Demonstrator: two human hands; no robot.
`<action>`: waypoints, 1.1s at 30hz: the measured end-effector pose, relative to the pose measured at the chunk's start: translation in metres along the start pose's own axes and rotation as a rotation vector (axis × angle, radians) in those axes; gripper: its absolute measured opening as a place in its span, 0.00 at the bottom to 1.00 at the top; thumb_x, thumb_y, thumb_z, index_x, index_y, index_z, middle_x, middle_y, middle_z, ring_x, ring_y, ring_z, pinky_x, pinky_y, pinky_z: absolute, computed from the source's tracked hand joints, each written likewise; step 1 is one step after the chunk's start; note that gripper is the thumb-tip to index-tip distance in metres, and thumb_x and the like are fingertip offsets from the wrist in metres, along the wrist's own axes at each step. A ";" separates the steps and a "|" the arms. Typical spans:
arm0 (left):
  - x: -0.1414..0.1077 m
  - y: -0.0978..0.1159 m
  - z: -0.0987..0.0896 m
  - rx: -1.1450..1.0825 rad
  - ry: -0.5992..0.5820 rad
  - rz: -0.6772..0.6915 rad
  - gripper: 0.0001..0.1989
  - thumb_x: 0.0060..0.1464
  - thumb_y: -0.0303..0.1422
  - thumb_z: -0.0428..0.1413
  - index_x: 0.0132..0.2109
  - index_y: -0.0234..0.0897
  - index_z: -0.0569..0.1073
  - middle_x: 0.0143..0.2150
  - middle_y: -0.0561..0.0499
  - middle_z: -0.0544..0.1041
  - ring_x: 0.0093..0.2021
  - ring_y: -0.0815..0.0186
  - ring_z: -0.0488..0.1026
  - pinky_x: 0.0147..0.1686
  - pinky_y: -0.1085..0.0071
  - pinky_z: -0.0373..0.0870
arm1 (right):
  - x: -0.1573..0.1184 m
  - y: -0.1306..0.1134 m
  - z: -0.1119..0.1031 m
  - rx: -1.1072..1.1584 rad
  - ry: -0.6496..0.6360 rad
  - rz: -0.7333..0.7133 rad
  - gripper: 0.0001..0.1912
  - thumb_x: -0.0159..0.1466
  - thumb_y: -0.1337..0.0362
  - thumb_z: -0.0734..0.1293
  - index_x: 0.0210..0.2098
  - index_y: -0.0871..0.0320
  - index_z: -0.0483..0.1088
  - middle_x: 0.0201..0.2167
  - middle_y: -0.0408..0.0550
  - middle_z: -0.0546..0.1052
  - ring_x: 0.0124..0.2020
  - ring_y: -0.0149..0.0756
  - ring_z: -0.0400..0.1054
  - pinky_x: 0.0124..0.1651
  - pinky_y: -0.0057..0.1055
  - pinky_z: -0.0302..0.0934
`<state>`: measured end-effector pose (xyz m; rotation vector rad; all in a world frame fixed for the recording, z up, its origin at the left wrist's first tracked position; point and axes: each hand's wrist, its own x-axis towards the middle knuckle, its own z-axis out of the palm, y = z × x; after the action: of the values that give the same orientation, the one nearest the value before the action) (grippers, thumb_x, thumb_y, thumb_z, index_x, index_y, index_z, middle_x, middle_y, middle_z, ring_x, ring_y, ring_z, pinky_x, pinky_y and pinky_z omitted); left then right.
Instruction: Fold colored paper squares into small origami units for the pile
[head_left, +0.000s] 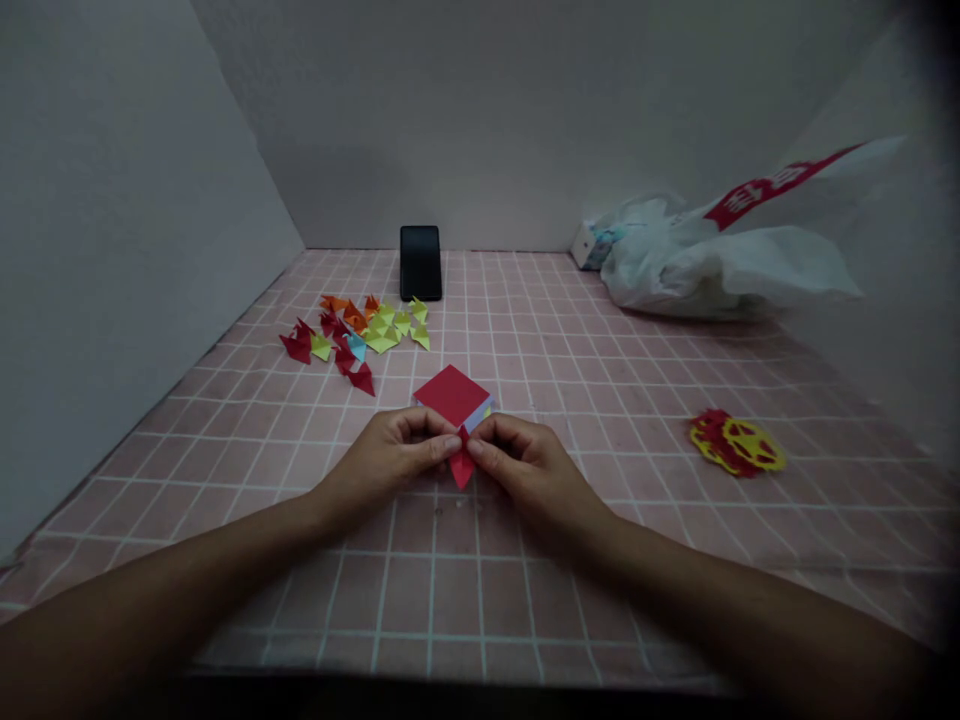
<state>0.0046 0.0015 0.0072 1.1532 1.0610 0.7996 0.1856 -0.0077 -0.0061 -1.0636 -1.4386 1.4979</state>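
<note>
Head view: pinching folded red paper [461, 472] mid-frame with left hand [384, 455], right hand [546, 470]. Leaving room toward surface edge [450, 662], frame bottom.

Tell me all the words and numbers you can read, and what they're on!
Plastic bag: white signs on its red stripe, too blurred to read.
Box beside it: bluish pattern, no words I can make out.
Phone and folded red paper: no writing shows.
So nothing can be read.

Dim light, plain grey walls [465, 120] around a pink-checked tabletop [562, 560].
</note>
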 end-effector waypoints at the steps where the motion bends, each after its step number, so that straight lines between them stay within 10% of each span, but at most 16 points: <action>1: 0.000 0.000 0.000 0.012 0.001 -0.004 0.08 0.49 0.35 0.63 0.31 0.34 0.75 0.28 0.55 0.75 0.27 0.71 0.70 0.31 0.74 0.67 | 0.000 0.000 0.000 0.001 -0.005 0.008 0.09 0.62 0.61 0.66 0.27 0.58 0.68 0.23 0.39 0.66 0.24 0.28 0.56 0.27 0.26 0.51; 33: -0.001 0.000 0.002 0.159 -0.022 0.112 0.07 0.49 0.30 0.60 0.36 0.36 0.72 0.33 0.53 0.74 0.33 0.67 0.72 0.33 0.71 0.67 | 0.001 0.001 0.000 -0.194 -0.006 -0.104 0.06 0.63 0.66 0.64 0.29 0.57 0.68 0.24 0.39 0.68 0.25 0.29 0.60 0.29 0.27 0.54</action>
<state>0.0061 -0.0003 0.0081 1.3631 1.0638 0.7986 0.1854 -0.0068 -0.0067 -1.0815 -1.6441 1.3098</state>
